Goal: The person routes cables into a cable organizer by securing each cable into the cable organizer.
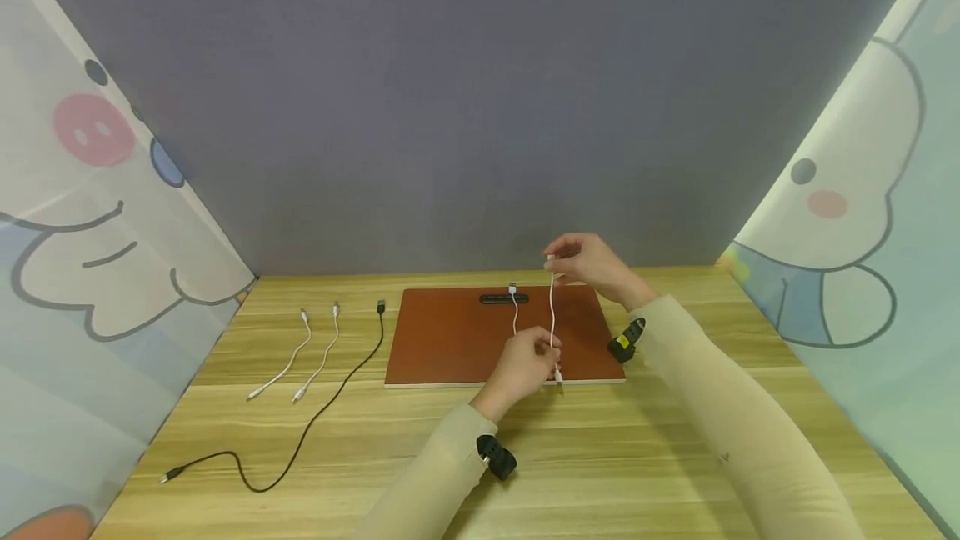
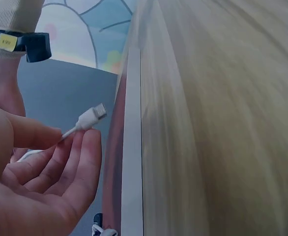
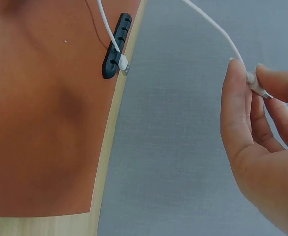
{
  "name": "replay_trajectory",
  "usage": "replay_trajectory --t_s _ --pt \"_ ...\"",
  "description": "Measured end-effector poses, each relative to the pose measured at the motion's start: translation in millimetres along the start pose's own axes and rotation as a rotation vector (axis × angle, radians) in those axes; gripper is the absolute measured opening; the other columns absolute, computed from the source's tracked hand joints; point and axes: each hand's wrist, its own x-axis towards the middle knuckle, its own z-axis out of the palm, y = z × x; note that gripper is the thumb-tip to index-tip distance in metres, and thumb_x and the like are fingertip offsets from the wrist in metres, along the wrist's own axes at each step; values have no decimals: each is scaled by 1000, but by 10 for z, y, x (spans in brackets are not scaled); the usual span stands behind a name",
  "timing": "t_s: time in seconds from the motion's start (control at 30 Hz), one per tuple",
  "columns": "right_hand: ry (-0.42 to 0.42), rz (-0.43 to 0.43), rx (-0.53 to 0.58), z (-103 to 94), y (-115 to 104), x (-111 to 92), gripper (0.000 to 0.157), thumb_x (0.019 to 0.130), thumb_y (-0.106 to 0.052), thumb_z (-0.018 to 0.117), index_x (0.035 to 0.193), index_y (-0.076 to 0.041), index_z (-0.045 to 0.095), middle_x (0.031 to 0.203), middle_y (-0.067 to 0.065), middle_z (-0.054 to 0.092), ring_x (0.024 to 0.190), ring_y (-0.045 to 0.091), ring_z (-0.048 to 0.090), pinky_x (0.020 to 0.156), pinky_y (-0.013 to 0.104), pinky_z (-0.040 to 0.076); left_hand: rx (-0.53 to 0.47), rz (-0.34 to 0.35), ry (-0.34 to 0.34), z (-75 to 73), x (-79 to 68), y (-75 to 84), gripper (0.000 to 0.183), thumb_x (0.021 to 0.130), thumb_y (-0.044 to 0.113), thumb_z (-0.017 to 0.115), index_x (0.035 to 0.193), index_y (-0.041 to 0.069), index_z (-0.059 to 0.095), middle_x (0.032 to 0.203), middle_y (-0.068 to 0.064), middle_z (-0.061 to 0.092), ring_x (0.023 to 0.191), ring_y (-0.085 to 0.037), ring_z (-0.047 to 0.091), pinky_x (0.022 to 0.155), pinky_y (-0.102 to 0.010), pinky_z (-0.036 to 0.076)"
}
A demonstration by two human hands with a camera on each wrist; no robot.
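Pinching a white cable (image 1: 552, 311) near opposite ends, both hands (image 1: 522, 362) (image 1: 592, 263) are loosely curled.

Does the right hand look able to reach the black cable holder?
Probably yes: the right hand holds a white cable, but the way to the black cable holder looks free.

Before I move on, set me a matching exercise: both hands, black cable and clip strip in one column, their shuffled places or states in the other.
1. Black cable
2. Clip strip
3. Left hand
4. Right hand

A. Grips the far end of the held white cable
B. On the brown board, crossed by another white cable
C. Pinches that cable's near end
D. On the wooden table, left of the board

Pairs: 1-D, 2-B, 3-C, 4-A
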Motion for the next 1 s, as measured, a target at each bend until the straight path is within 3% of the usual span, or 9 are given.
replay_trajectory --t_s 0.3,0.53,0.67,1.0 --pt "26 -25 -47 80 -6 140 24 96 -6 70 119 0 67 110 18 61 96 35 65 81 43 60 143 1 21 -34 -60 16 17 98 3 62 114 -2 66 76 2 58 56 -10 50 52 -25 41" --pt "50 -61 -99 153 45 261 23 95 -2 70 117 5 68 101 18 63 93 35 65 76 37 60 361 -17 95 -40 -88 69 11 93 3 62 102 1 68 78 1 58 64 -15 52 61 -31 44" --pt "67 -52 -140 185 85 314 24 95 0 69 118 7 68 102 18 65 93 36 67 75 35 60 440 -7 121 -36 -90 69 4 90 2 64 94 1 65 76 -2 55 64 -17 52 57 -32 45" --pt "80 -12 -197 216 136 401 25 96 2 66 120 8 67 104 19 65 95 37 69 80 38 60 493 -26 130 -12 -79 78 8 88 0 66 95 -2 63 79 -7 57 65 -20 55 57 -35 48"
